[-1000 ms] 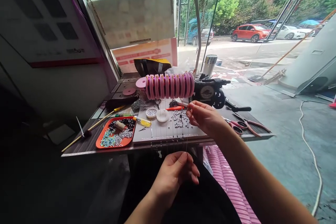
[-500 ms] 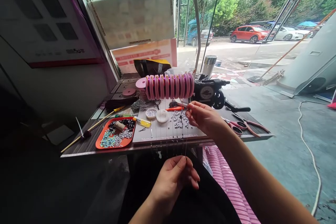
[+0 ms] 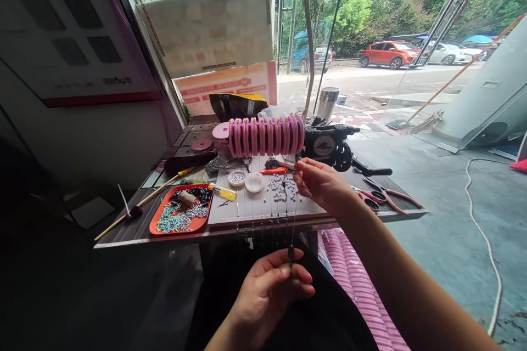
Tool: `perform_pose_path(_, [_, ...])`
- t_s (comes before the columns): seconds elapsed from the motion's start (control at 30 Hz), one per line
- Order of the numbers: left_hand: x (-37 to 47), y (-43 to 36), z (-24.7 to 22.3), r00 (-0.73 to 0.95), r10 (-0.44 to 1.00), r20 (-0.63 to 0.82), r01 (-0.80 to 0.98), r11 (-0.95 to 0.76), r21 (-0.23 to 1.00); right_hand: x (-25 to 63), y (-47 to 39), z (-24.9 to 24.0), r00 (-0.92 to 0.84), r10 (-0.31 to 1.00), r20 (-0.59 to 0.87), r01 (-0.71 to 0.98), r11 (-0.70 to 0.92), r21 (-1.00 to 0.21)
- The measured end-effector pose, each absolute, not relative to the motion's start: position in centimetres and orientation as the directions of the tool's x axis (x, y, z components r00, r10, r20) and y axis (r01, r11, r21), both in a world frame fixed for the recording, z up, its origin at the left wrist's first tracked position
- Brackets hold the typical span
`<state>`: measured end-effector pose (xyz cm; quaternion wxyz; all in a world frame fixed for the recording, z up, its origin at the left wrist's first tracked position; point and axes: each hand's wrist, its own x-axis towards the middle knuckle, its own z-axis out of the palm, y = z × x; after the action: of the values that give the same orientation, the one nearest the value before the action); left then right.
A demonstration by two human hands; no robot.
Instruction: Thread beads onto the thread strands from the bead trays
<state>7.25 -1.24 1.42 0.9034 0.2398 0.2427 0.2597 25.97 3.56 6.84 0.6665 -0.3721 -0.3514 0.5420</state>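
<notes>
My left hand (image 3: 274, 285) is closed in front of the table edge, thumb and forefinger pinching a small dark piece (image 3: 291, 254) on a thin fishing line (image 3: 293, 225). That line runs upward to my right hand (image 3: 315, 180), whose fingers are pinched together around it. A flat greyish strip (image 3: 287, 165) meets the right fingertips; I cannot tell whether it is held. Just behind is a row of pink foam spools (image 3: 265, 136), from which several fine lines hang down over the table edge. Small whitish beads (image 3: 282, 187) lie scattered on the pale board (image 3: 226, 215).
An orange tray (image 3: 153, 225) of beads and a thread spool stands left, beside a yellow-tipped stick (image 3: 140, 205). White round dishes (image 3: 237, 177) sit mid-board. Scissors (image 3: 373, 197) and pliers (image 3: 397, 200) lie right, below a black crank device (image 3: 329, 145). Pink foam rolls (image 3: 349, 274) are under the table.
The small dark piece now shows between my left fingertips, where only the line was visible before. The left hand has tilted slightly; the right hand has barely moved.
</notes>
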Motion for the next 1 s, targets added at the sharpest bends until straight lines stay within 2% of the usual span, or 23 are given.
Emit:
perform_pose_path(0.27, [6.8, -1.2, 0.9, 0.744, 0.608, -0.277, -0.366, 0.717, 0.593, 25.8, 3.8, 7.0, 0.172, 0.983, 0.065, -0.419, 0.133, -0.898])
perform_pose_path(0.53, [6.3, -0.9, 0.1, 0.752, 0.628, -0.202, -0.315, 0.611, 0.726, 26.0, 4.5, 8.2, 0.204, 0.972, 0.115, -0.326, 0.179, -0.928])
perform_pose_path(0.63, [6.4, 0.4, 1.3, 0.812, 0.568, -0.132, -0.197, 0.481, 0.854, 26.4, 4.6, 8.6, 0.227, 0.966, 0.123, -0.294, 0.189, -0.937])
perform_pose_path(0.7, [7.3, 2.0, 3.1, 0.883, 0.465, -0.063, -0.109, 0.334, 0.936, 26.7, 4.7, 8.8, 0.245, 0.962, 0.123, -0.28, 0.192, -0.941])
perform_pose_path(0.77, [9.1, 3.8, 5.3, 0.901, 0.435, 0.009, -0.173, 0.339, 0.925, 26.9, 4.7, 9.0, 0.262, 0.957, 0.122, -0.268, 0.194, -0.944])
perform_pose_path(0.83, [11.5, 5.4, 7.3, 0.856, 0.516, -0.002, -0.25, 0.417, 0.874, 26.9, 4.7, 9.1, 0.278, 0.953, 0.123, -0.26, 0.198, -0.945])
perform_pose_path(0.9, [13.8, 6.5, 8.7, 0.743, 0.667, -0.06, -0.286, 0.396, 0.873, 26.9, 4.6, 9.2, 0.286, 0.95, 0.122, -0.258, 0.199, -0.945])
perform_pose_path(1.0, [16.1, 7.2, 9.7, 0.657, 0.75, -0.077, -0.315, 0.366, 0.876, 26.8, 4.4, 9.3, 0.29, 0.95, 0.12, -0.261, 0.199, -0.945])
